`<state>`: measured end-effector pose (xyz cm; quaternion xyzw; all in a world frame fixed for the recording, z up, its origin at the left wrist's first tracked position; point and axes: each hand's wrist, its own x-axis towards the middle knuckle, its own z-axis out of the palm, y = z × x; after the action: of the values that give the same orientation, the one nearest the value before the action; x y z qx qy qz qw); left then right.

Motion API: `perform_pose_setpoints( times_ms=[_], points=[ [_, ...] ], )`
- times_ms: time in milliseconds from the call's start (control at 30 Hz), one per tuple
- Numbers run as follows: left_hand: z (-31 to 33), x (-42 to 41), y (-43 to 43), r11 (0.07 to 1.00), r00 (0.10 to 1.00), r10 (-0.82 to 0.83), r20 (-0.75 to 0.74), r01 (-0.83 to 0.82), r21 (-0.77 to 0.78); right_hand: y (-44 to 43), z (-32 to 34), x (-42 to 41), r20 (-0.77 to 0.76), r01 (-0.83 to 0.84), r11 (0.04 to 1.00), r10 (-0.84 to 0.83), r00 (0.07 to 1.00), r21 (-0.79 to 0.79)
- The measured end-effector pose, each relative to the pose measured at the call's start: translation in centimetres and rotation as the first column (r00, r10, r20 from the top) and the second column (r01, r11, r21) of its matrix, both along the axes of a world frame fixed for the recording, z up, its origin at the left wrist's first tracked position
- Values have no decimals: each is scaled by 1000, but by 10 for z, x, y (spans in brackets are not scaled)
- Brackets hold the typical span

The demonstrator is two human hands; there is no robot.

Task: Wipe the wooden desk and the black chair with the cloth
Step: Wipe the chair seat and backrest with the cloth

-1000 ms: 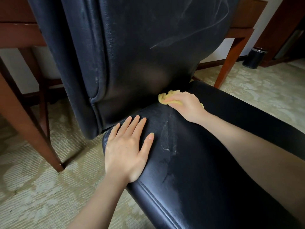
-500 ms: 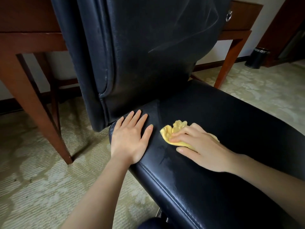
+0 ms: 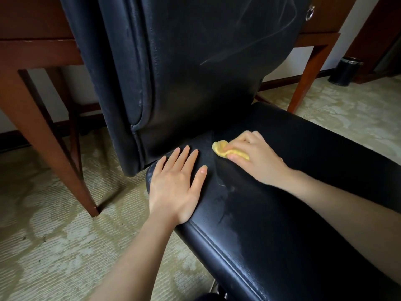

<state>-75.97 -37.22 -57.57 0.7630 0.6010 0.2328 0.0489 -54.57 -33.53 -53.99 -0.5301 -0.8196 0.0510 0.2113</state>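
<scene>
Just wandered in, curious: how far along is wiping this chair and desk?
Partly done. Wipe streaks show on the backrest and damp smears on the seat. Right now the right hand holds the yellow cloth on the seat near the backrest, and the left hand rests flat beside it. The desk top is out of view, so its state cannot be told.

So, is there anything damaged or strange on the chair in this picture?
Yes, wear on the black chair: pale scuffs speckle the backrest's left edge, a curved pale streak crosses the backrest higher up, and smeared marks lie on the seat near the yellow cloth that the right hand holds. Nothing looks spilled or toppled.
</scene>
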Motion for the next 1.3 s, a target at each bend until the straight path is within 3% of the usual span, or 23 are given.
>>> perform_pose_setpoints(
  times_ms=[200, 367, 467, 600, 867, 1100, 1300],
  points=[
    [-1, 0, -1, 1000, 999, -4, 35, 3, 19, 74, 0, -15, 28, 175, 984, -176, 984, 35],
    [0, 0, 1, 999, 998, 9, 66, -11, 36, 100, -7, -41, 5, 286, 958, -286, 958, -30],
    [0, 0, 1, 999, 996, 19, 86, -23, 43, 84, -6, -43, -2, 186, 981, -186, 982, -63],
    [0, -2, 1, 999, 994, 10, 112, -15, 44, 31, -3, -43, -113, -117, 993, 116, 987, -3],
    [2, -5, -1, 1000, 986, -17, 166, 13, 25, -61, -4, -33, -182, -172, 983, 158, 970, -59],
    [2, -6, -2, 1000, 991, -13, 132, 13, 1, -140, 0, -10, -82, -302, 949, 295, 952, -89],
    [0, -6, -5, 1000, 986, -14, 167, 10, 22, -161, 3, 16, 108, -544, 838, 546, 831, -50]
  ],
)
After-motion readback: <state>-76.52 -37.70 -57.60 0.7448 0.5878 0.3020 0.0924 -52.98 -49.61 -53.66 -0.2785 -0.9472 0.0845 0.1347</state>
